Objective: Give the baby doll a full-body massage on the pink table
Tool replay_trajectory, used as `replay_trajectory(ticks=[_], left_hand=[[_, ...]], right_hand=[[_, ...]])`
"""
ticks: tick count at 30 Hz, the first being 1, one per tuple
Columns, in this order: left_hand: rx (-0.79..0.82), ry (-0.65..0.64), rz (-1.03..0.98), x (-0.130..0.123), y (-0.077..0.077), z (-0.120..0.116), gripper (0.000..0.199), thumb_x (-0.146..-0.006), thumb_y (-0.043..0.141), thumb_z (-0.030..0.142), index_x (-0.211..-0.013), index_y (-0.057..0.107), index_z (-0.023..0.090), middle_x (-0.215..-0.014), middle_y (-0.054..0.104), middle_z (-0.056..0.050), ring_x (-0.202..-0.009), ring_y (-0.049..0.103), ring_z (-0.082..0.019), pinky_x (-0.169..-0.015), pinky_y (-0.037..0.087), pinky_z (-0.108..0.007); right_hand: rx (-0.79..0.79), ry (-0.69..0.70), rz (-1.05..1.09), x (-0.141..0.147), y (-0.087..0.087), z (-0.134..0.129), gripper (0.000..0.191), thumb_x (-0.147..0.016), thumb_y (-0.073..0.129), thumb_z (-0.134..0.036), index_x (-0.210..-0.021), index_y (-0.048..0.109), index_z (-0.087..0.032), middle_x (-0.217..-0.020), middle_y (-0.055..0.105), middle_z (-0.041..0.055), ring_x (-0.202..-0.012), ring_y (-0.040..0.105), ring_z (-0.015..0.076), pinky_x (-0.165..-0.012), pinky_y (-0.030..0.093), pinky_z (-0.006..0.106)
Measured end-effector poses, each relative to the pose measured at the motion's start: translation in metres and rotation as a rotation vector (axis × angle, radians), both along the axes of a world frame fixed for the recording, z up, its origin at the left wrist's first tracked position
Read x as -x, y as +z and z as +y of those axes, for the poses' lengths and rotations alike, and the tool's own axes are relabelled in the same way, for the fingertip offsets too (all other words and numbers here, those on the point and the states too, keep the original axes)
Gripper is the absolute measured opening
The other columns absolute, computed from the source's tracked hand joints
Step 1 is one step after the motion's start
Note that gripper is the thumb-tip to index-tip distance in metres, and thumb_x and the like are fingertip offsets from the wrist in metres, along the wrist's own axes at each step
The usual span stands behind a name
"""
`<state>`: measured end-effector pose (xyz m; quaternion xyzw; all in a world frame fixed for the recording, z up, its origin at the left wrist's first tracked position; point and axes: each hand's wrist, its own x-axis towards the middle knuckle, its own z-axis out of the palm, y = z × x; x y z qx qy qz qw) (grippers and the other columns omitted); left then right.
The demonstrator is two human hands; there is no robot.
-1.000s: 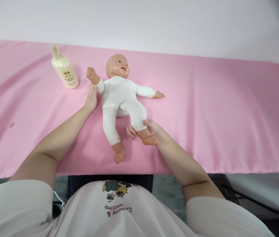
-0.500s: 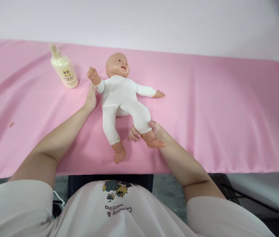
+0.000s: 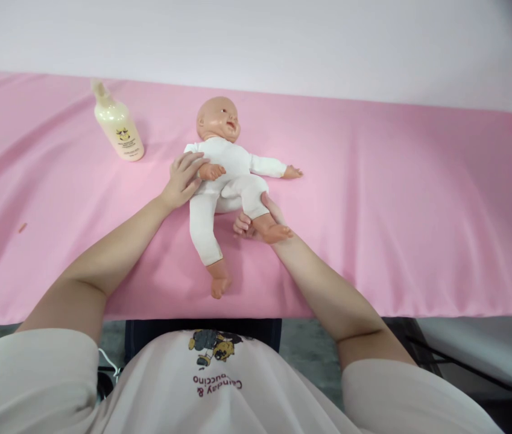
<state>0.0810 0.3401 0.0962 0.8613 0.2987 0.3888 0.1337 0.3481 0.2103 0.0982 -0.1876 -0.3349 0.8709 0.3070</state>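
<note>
A baby doll [image 3: 226, 158] in a white cloth suit lies on its back on the pink cloth, its bare head at the far end and turned to the right. My left hand [image 3: 184, 181] wraps over the doll's arm on the left side; that arm is folded across the belly, its small fist showing past my fingertips. Under the doll's leg on the right, my right hand [image 3: 244, 226] curls round the lower part, thumb on top. This leg is bent and raised, while the other stretches toward me. Part of my right palm is hidden behind the leg.
A cream-coloured pump bottle [image 3: 122, 129] with a cow picture stands left of the doll. The pink cloth [image 3: 400, 223] covers the table to its front edge. A small orange-brown scrap [image 3: 22, 228] lies at the far left.
My left hand has brought the doll's arm down from the side across its belly. My right hand has pushed the leg up toward the body, bending it more.
</note>
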Motion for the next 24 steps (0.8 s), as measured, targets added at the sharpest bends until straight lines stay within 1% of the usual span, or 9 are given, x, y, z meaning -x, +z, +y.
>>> replay_trajectory(ticks=[3, 5, 10, 12, 15, 18, 20, 22, 24], left_hand=[[0.005, 0.012, 0.027, 0.0, 0.0, 0.0, 0.073, -0.099, 0.028, 0.073, -0.141, 0.059, 0.022, -0.149, 0.056, -0.015, -0.143, 0.043, -0.036, -0.122, 0.028, -0.057], [0.011, 0.015, 0.012, 0.0, 0.001, 0.0, 0.074, -0.099, 0.026, 0.073, -0.141, 0.059, 0.022, -0.148, 0.056, -0.015, -0.143, 0.044, -0.035, -0.122, 0.028, -0.056], [0.031, -0.013, -0.129, 0.001, -0.001, 0.004, 0.069, -0.103, 0.026, 0.069, -0.141, 0.057, 0.021, -0.144, 0.06, -0.015, -0.139, 0.05, -0.032, -0.122, 0.031, -0.053], [0.059, -0.007, -0.199, 0.003, -0.004, 0.008, 0.065, -0.104, 0.027, 0.068, -0.14, 0.057, 0.022, -0.143, 0.061, -0.014, -0.137, 0.052, -0.03, -0.121, 0.034, -0.052], [0.105, 0.015, -0.261, 0.007, -0.013, 0.017, 0.064, -0.104, 0.028, 0.069, -0.139, 0.055, 0.023, -0.143, 0.061, -0.012, -0.136, 0.053, -0.029, -0.121, 0.036, -0.052], [0.159, 0.045, -0.297, 0.01, -0.019, 0.022, 0.064, -0.102, 0.03, 0.072, -0.137, 0.056, 0.025, -0.143, 0.061, -0.01, -0.136, 0.054, -0.028, -0.122, 0.038, -0.05], [0.2, 0.065, -0.314, 0.01, -0.02, 0.023, 0.065, -0.101, 0.033, 0.073, -0.136, 0.058, 0.026, -0.143, 0.062, -0.01, -0.137, 0.054, -0.028, -0.122, 0.039, -0.049], [0.238, 0.073, -0.319, 0.009, -0.018, 0.022, 0.066, -0.1, 0.033, 0.073, -0.135, 0.06, 0.023, -0.142, 0.062, -0.011, -0.138, 0.054, -0.03, -0.122, 0.039, -0.05], [0.267, 0.064, -0.321, 0.007, -0.014, 0.021, 0.067, -0.101, 0.033, 0.072, -0.135, 0.061, 0.021, -0.142, 0.063, -0.013, -0.137, 0.055, -0.03, -0.122, 0.04, -0.05]], right_hand=[[0.044, -0.032, -0.038, 0.0, 0.0, 0.001, 0.083, -0.078, 0.031, -0.099, -0.064, 0.052, -0.02, -0.063, 0.053, 0.0027, -0.066, 0.057, 0.0184, -0.077, 0.059, 0.037], [0.016, -0.017, -0.033, -0.001, -0.002, 0.001, 0.083, -0.077, 0.03, -0.099, -0.064, 0.053, -0.02, -0.063, 0.053, 0.0028, -0.066, 0.057, 0.0184, -0.077, 0.059, 0.037], [-0.21, 0.063, 0.039, -0.001, -0.006, -0.002, 0.08, -0.078, 0.037, -0.097, -0.067, 0.056, -0.02, -0.062, 0.054, 0.0027, -0.067, 0.056, 0.0197, -0.083, 0.057, 0.039], [-0.29, 0.109, 0.049, -0.001, -0.005, -0.003, 0.079, -0.079, 0.039, -0.096, -0.068, 0.058, -0.02, -0.062, 0.054, 0.0032, -0.068, 0.056, 0.0208, -0.084, 0.055, 0.04], [-0.363, 0.14, 0.048, -0.001, -0.003, -0.008, 0.08, -0.081, 0.035, -0.095, -0.069, 0.059, -0.02, -0.062, 0.055, 0.0037, -0.068, 0.057, 0.022, -0.083, 0.053, 0.041], [-0.35, 0.112, -0.002, -0.002, 0.001, -0.015, 0.077, -0.086, 0.036, -0.09, -0.07, 0.06, -0.019, -0.064, 0.058, 0.0051, -0.07, 0.058, 0.0227, -0.084, 0.051, 0.041], [-0.293, 0.12, -0.076, -0.004, 0.004, -0.022, 0.069, -0.091, 0.043, -0.081, -0.075, 0.063, -0.016, -0.068, 0.062, 0.0058, -0.073, 0.06, 0.0218, -0.084, 0.049, 0.038], [-0.232, 0.186, -0.151, -0.004, 0.008, -0.027, 0.06, -0.091, 0.053, -0.07, -0.082, 0.066, -0.013, -0.074, 0.065, 0.0065, -0.074, 0.062, 0.0207, -0.082, 0.048, 0.035], [-0.191, 0.243, -0.194, -0.005, 0.01, -0.031, 0.055, -0.089, 0.061, -0.065, -0.085, 0.068, -0.01, -0.077, 0.068, 0.0078, -0.073, 0.063, 0.0203, -0.08, 0.048, 0.035]])
